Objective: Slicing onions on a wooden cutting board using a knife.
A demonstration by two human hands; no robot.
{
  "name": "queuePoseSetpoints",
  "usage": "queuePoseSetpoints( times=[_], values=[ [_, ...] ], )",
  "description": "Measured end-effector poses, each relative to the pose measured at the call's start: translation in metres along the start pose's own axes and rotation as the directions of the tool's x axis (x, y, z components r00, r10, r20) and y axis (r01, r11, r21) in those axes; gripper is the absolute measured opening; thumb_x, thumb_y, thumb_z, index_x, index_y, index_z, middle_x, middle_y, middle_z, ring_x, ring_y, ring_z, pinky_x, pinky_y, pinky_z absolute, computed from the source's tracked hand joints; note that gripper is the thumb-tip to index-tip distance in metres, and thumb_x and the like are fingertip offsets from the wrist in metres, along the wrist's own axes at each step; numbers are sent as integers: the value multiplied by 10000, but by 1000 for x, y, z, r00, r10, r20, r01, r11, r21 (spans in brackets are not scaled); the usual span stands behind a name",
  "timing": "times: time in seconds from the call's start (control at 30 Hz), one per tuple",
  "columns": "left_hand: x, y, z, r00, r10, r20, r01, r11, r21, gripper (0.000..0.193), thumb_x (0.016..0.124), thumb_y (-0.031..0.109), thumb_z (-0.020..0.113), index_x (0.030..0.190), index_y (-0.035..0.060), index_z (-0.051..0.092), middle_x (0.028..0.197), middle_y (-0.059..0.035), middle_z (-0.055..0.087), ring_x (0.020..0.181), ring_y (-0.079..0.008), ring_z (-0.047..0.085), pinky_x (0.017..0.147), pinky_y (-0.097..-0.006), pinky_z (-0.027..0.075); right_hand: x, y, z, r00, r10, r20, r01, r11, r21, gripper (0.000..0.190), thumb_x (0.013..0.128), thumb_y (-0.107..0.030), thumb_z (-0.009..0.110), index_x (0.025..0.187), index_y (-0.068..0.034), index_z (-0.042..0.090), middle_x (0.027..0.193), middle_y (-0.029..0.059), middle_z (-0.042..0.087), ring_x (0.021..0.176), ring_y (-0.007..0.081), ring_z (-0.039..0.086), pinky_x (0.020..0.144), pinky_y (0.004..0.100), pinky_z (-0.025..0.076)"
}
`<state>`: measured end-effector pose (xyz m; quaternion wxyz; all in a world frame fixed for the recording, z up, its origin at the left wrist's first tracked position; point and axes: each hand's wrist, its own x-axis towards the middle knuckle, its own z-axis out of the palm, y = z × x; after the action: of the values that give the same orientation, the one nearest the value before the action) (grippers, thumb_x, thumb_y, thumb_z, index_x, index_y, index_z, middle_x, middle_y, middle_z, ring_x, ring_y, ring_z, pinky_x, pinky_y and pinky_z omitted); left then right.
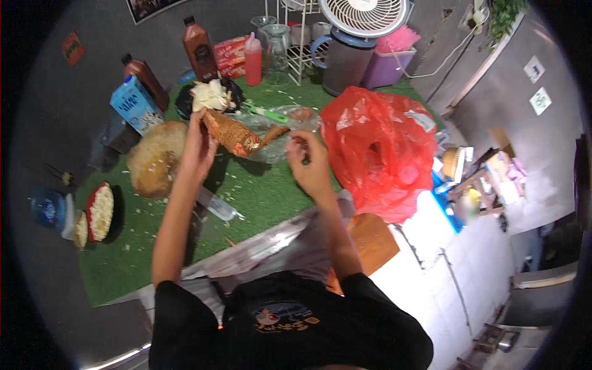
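Observation:
My left hand (pixel 201 148) grips a rough brown root or shoot (pixel 229 132) with reddish-orange patches, tilted over the green mat. A narrow brown strip (pixel 274 135) runs from its right end towards my right hand (pixel 310 164). The fingers of that hand are curled and blurred; whether they pinch the strip cannot be told. Behind the root, a black bowl (pixel 184 102) is heaped with pale peeled pieces (pixel 212 95). A green-handled peeler (pixel 268 113) lies by clear plastic film (pixel 268 155). A round wooden chopping board (pixel 155 162) is left of my left forearm, with a knife (pixel 215 205) partly behind the arm.
A large red plastic bag (pixel 377 152) stands at the right of the green mat (pixel 259 194). At the left is a red bowl (pixel 90 210) of white shreds. A milk carton (pixel 136 104), sauce bottles (pixel 199 48), a pitcher (pixel 347 64) and a fan (pixel 365 14) line the back.

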<state>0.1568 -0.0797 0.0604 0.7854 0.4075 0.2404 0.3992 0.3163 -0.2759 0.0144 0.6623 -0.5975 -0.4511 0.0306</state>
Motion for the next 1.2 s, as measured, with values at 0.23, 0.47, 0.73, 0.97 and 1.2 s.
queuePoseSetpoints(
  times=[0.23, 0.47, 0.73, 0.97, 1.2],
  values=[
    [-31, 27, -31, 945, 318, 79, -327, 924, 199, 254, 1017, 347, 552, 982, 98, 587, 846, 15, 544, 767, -96, 548, 708, -282, 492, -44, -49, 52, 933, 145, 330, -36, 949, -314, 298, 922, -181, 692, 1150, -2, 620, 955, 115, 672, 762, 215, 628, 694, 317, 510],
    [-80, 76, -154, 841, 531, -100, -360, 689, 629, 295, 1032, 308, 522, 1047, 30, 619, 914, -34, 611, 801, -145, 621, 749, -320, 548, -74, -66, 134, 765, 40, 643, 322, 840, -436, 399, 865, -285, 741, 1127, -4, 634, 1042, 187, 632, 979, 380, 609, 823, 470, 504],
    [-104, 59, -225, 800, 469, -374, -353, 872, 338, 289, 1027, 239, 520, 1063, -26, 629, 962, -66, 631, 806, -120, 603, 676, -283, 583, -58, -57, 125, 753, 178, 633, 97, 922, -375, 220, 892, -98, 659, 1038, 30, 555, 874, 260, 640, 767, 443, 631, 688, 491, 486],
    [-101, 65, -224, 879, 363, -308, -220, 883, 414, 325, 1042, 279, 489, 1159, 3, 615, 1027, -66, 632, 926, -149, 609, 679, -319, 557, -40, -72, 131, 788, 302, 536, -268, 953, -143, 148, 1074, -165, 412, 1166, -55, 373, 809, 139, 655, 505, 183, 591, 464, 331, 444],
    [-164, 87, -223, 765, 466, -444, -369, 883, 291, 278, 1035, 245, 505, 1141, 17, 623, 1083, -79, 661, 954, -161, 634, 704, -301, 525, 2, -49, 174, 696, 173, 696, 157, 910, -383, 187, 1017, -91, 456, 1167, 21, 443, 723, 223, 674, 646, 416, 671, 588, 528, 518]
  ],
)
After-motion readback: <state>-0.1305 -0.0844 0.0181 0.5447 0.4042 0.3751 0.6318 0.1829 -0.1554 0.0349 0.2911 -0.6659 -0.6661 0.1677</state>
